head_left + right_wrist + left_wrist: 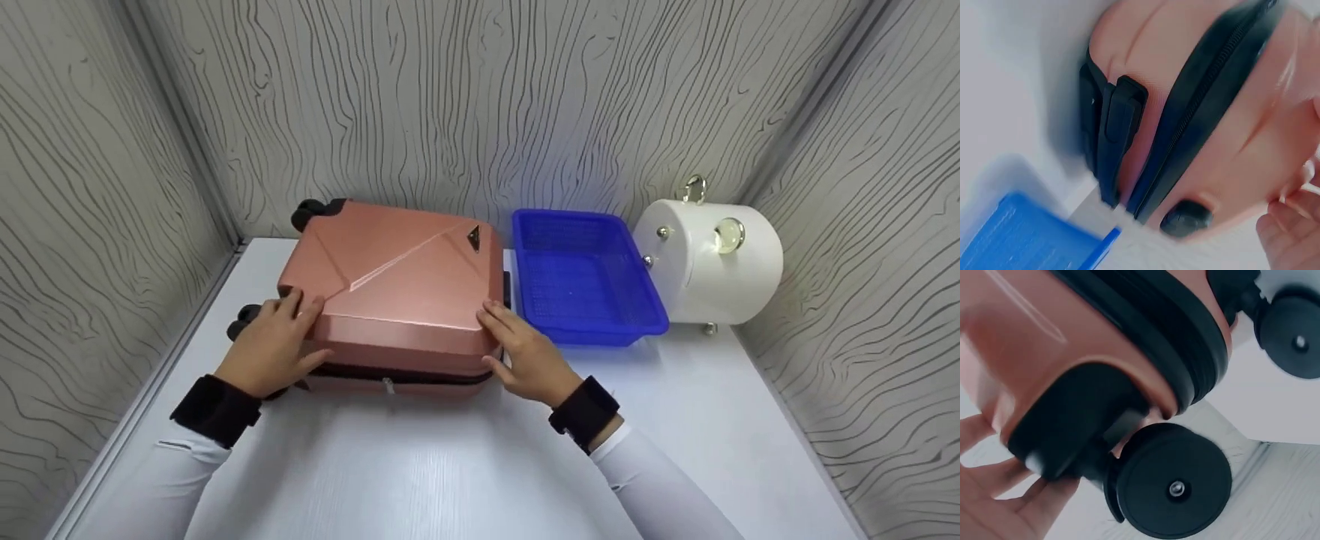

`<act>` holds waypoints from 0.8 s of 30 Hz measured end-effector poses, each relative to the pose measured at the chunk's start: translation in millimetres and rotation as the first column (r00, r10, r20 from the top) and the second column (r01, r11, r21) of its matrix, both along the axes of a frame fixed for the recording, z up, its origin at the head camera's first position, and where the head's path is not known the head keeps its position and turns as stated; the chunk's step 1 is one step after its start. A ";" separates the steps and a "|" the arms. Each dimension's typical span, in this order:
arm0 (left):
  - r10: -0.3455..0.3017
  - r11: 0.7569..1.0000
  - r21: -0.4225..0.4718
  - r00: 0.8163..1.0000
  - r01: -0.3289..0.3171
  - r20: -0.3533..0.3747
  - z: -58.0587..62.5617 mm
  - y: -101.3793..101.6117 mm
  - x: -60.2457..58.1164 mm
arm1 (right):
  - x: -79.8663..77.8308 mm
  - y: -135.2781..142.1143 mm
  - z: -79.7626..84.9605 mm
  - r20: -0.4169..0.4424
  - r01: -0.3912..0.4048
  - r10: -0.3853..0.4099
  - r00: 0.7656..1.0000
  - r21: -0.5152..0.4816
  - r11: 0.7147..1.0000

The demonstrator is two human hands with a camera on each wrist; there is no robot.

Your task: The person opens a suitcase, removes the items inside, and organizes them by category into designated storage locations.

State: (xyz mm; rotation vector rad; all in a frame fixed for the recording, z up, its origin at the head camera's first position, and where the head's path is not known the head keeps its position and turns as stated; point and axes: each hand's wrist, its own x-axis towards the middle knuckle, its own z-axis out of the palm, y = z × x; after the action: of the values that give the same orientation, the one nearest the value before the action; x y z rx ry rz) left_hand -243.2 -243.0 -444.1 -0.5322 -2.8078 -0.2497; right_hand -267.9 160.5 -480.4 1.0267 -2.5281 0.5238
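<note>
Suitcase (405,262) on the table (420,472), your left hand (274,345) and right hand (532,364) at its near corners.
In the head view, you have the pink suitcase lying broad side up, wheels (244,321) to the left; your left fingers spread apart over one corner, while your right fingers lie close together on the other, thumb apart on the side. Just right of it stands a blue basket (600,331), then a white drum-shaped case (735,277). In the left wrist view, your parted fingers touch the suitcase near a black wheel mount (1081,413). In the right wrist view, you see its black handle (1120,121) and zipper (1207,84), your fingers partly cut off by the frame's edge.
</note>
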 end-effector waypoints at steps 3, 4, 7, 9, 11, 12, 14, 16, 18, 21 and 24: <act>-0.025 1.000 -0.016 1.000 0.025 0.013 0.5 10.7 12.0 | -9.1 9.7 0.0 -0.068 0.029 -0.026 0.997 0.040 0.999; -0.034 0.999 -0.014 0.999 0.034 0.017 0.7 14.4 16.4 | -12.2 11.9 -0.6 -0.101 0.041 -0.036 0.994 0.048 0.998; -0.061 0.998 -0.013 0.998 0.062 0.017 1.3 24.9 28.6 | -21.9 16.9 -3.9 -0.219 0.098 -0.082 0.972 0.065 0.993; -0.072 0.997 -0.018 0.997 0.073 0.013 2.3 31.9 36.6 | -29.1 19.1 -7.2 -0.292 0.144 -0.122 0.949 0.053 0.988; -0.080 0.997 -0.021 0.997 0.080 0.012 3.3 40.0 44.6 | -35.4 21.2 -11.7 -0.341 0.189 -0.168 0.925 0.028 0.982; -0.085 0.996 -0.024 0.996 0.085 0.013 3.9 43.9 48.8 | -37.8 21.8 -13.9 -0.359 0.207 -0.188 0.914 0.015 0.978; -0.095 0.995 -0.021 0.995 0.095 0.024 5.3 51.2 57.4 | -40.9 22.5 -18.1 -0.370 0.235 -0.223 0.902 -0.012 0.972; -0.113 0.994 -0.006 0.993 0.113 0.045 7.6 56.5 64.8 | -40.5 21.9 -21.1 -0.351 0.254 -0.253 0.902 -0.043 0.966; -0.137 0.991 0.007 0.989 0.137 0.064 10.6 58.8 69.0 | -37.4 19.8 -23.1 -0.323 0.276 -0.286 0.902 -0.075 0.958; -0.170 0.985 0.032 0.984 0.168 0.054 16.3 55.3 67.3 | -29.5 12.9 -24.7 -0.280 0.296 -0.327 0.903 -0.149 0.944; -0.171 0.983 0.061 0.985 0.171 -0.004 21.0 45.9 59.3 | -19.1 3.5 -27.7 -0.270 0.277 -0.327 0.905 -0.209 0.938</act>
State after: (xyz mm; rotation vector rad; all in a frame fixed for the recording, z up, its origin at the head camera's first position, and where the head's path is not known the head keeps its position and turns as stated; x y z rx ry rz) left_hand -183.9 -197.1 -423.1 -0.7595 -2.7477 -0.3691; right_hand -287.0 164.1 -508.1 0.5839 -2.2664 0.4397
